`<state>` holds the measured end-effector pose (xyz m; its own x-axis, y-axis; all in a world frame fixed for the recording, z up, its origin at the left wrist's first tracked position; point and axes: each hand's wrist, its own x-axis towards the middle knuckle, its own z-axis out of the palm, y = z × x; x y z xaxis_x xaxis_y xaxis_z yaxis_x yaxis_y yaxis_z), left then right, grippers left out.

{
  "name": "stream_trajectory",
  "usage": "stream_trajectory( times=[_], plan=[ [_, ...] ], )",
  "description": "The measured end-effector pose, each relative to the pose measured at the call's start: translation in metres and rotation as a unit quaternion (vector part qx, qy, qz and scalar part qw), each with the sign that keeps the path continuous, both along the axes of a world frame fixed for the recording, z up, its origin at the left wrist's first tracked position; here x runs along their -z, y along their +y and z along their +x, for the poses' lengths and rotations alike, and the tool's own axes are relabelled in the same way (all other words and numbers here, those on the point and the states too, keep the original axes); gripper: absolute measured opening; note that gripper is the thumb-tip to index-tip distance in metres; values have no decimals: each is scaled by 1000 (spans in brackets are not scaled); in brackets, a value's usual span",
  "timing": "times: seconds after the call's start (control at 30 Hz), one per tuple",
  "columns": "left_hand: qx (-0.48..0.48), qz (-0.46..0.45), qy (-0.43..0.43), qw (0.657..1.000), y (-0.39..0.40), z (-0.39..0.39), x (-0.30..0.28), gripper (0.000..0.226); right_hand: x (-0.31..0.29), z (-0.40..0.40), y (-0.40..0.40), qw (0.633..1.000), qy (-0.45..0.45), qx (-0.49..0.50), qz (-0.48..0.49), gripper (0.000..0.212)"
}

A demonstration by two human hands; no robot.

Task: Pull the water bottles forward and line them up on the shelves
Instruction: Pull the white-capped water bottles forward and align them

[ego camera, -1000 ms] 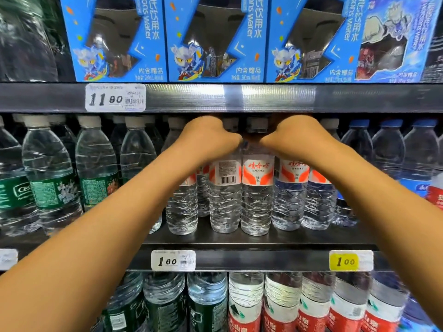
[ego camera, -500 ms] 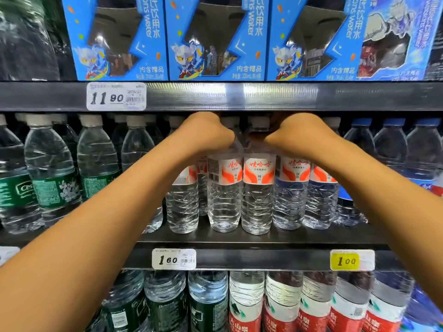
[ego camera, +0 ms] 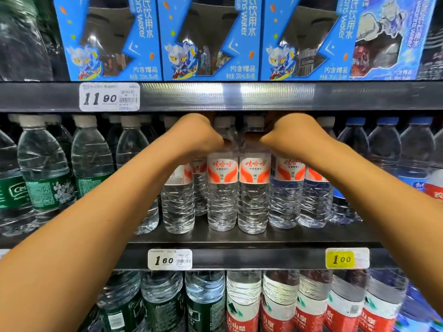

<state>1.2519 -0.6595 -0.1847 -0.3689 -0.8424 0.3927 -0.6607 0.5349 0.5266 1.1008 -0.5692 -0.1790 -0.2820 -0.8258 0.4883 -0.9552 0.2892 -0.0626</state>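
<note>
A dark metal middle shelf (ego camera: 239, 238) carries a row of clear plastic water bottles with red-and-white labels (ego camera: 254, 188) standing upright at centre just behind its front edge, flanked by clear green-labelled bottles (ego camera: 48, 178) on the left and blue-capped bottles (ego camera: 386, 149) on the right, beneath blue cardboard gift boxes (ego camera: 208, 39) on the shelf above. Both forearms reach in: the left hand (ego camera: 196, 137) and right hand (ego camera: 294, 135), close together but apart, curl over the shoulders of the red-labelled bottles, fingers hidden behind them. White price tags (ego camera: 109, 97) and a yellow price tag (ego camera: 340, 259) mark the shelf rails.
</note>
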Motion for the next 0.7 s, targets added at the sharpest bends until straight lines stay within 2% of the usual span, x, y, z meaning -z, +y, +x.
stream_trajectory(
  times=[0.17, 0.27, 0.37, 0.43, 0.53, 0.7],
  plan=[
    [9, -2, 21, 1000, -1, 2, 0, 24, -3, 2, 0, 1000, -8, 2, 11, 43],
    [41, 5, 25, 999, 2, 3, 1, 33, -3, 0, 0, 1000, -4, -11, 16, 43],
    [30, -49, -39, 998, 7, 1, 4, 53, 0, -3, 0, 999, -2, -48, 24, 50],
    [8, -87, -73, 993, 9, -1, 5, 50, 2, -1, 3, 997, 12, -67, 36, 57],
    [-4, -82, -75, 994, 8, -3, 5, 47, 3, 0, 7, 996, 49, -64, 42, 61],
    [-19, -63, -69, 995, 6, -1, 7, 53, 6, 0, 3, 997, 47, -54, 37, 62]
  ],
)
